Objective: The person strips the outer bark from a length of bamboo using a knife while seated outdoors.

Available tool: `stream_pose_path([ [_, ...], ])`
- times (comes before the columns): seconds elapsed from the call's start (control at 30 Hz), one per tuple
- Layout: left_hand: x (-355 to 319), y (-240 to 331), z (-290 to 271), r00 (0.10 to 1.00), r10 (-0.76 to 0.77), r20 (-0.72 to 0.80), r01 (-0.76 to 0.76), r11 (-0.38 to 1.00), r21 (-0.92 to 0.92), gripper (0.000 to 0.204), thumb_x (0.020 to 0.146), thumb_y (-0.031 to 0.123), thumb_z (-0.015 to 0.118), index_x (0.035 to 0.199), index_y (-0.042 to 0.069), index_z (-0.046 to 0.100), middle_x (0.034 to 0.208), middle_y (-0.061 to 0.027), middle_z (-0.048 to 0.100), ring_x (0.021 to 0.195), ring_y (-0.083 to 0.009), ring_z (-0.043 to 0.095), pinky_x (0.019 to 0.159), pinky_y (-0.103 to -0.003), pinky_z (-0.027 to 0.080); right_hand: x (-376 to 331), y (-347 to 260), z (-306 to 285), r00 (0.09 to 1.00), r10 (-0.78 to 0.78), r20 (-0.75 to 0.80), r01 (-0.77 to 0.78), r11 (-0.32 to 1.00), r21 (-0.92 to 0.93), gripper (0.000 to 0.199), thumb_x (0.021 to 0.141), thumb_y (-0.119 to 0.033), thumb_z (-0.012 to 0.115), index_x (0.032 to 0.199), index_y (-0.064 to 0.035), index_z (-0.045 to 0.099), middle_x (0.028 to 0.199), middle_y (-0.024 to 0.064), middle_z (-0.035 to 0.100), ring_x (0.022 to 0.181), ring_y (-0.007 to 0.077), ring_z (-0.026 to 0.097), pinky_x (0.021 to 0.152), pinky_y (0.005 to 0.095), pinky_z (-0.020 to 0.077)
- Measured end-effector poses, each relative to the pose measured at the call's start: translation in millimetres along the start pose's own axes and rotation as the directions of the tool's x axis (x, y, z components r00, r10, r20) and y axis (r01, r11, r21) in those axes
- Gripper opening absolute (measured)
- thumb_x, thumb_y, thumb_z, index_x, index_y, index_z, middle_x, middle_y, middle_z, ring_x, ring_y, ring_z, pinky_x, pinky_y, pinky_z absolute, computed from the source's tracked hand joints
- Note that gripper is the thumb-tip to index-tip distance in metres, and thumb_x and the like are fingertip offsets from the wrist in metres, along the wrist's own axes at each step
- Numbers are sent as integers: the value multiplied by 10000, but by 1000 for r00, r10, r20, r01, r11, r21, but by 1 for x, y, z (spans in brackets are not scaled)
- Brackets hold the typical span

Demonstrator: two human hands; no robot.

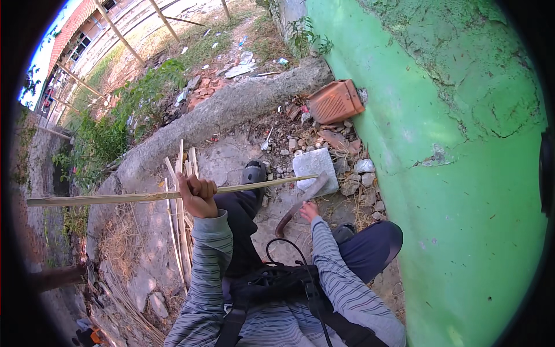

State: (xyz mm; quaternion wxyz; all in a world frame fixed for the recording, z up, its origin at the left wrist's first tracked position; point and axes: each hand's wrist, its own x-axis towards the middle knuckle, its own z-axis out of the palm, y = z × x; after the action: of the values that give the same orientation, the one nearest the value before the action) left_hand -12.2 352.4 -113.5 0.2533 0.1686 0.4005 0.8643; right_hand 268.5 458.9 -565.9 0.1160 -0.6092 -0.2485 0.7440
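Note:
My left hand (197,195) is closed around a long split bamboo strip (110,199), held level across in front of me. The strip's far left end sticks out in the air, and its thinner right end lies over a pale stone block (312,163). My right hand (310,211) is closed on a machete (289,217) with a dark brown, curved handle. Its blade (315,188) slants up over the block's lower right part, close to the strip's tip. How the fingers wrap the machete is partly hidden.
More bamboo strips (181,231) lie on the ground left of my leg. A green wall (462,231) rises close on the right. Stones and rubble (350,185) line its foot, with an orange clay piece (336,103). A low concrete ridge (191,118) curves beyond.

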Motion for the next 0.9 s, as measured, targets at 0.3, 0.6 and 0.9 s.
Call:
stream_pose_path([
  [0.3,0,-1,2,1000,-18,8,18,999,-51,574,1065,462,299,581,162,224,463,32,123,417,-103,57,413,-321,114,33,30,-32,960,-238,-144,255,960,115,165,1007,-270,530,1103,-144,577,860,-6,578,775,146,587,707,373,514],
  [0.6,-1,2,1,998,-51,36,53,996,-66,582,1049,493,334,580,160,248,466,31,151,413,-101,94,417,-315,130,-33,-41,-43,982,-143,-124,189,735,651,161,982,-339,560,971,-179,562,741,-14,497,534,134,462,505,325,436],
  [0.9,-9,2,1,995,-66,80,69,997,-30,595,1037,533,346,575,172,247,453,37,149,405,-103,93,415,-311,142,-93,-66,-35,938,-345,19,282,798,533,221,957,-110,563,1173,-126,522,816,20,526,669,153,549,686,453,576],
])
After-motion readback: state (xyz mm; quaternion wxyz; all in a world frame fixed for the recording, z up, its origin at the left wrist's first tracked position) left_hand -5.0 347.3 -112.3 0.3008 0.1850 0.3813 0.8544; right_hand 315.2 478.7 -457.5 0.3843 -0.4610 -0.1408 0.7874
